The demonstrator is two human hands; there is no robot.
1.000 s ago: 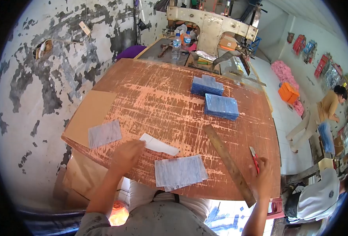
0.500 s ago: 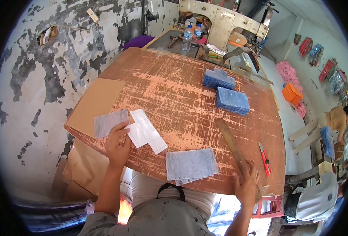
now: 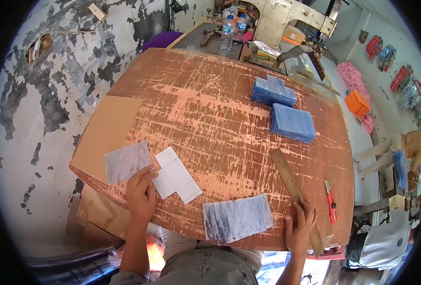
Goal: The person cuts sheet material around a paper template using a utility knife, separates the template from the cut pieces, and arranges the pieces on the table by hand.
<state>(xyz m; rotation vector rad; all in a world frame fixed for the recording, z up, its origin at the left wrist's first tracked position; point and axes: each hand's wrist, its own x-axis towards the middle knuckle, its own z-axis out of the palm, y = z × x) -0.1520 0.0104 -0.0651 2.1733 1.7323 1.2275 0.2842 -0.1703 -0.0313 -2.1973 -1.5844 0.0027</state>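
Observation:
My left hand [image 3: 141, 192] rests at the left of the board, its fingertips between a greyish rectangular sheet [image 3: 127, 162] and a white paper cutout [image 3: 176, 175], touching the cutout's left edge. My right hand [image 3: 301, 227] lies on the lower part of a long worn ruler [image 3: 293, 183], thumb and fingers at its sides. Right of it lies a red cutter [image 3: 331, 203] with its blade out. Between my hands, near the front edge, are overlapping greyish-blue sheets [image 3: 238, 218]. Two stacks of blue pieces, one rear [image 3: 273, 90] and one nearer [image 3: 292, 122], sit at the upper right.
Brown cardboard [image 3: 108, 130] lies on the left of the scratched board [image 3: 205, 118]. Behind stand a large machine [image 3: 279, 19] and water bottles [image 3: 227, 32]. A person [image 3: 412, 147] bends at the far right, near an orange container [image 3: 357, 103].
The red cutter has left my right hand and lies on the board; that hand has moved onto the ruler. The white cutout now lies flat and turned beside my left hand.

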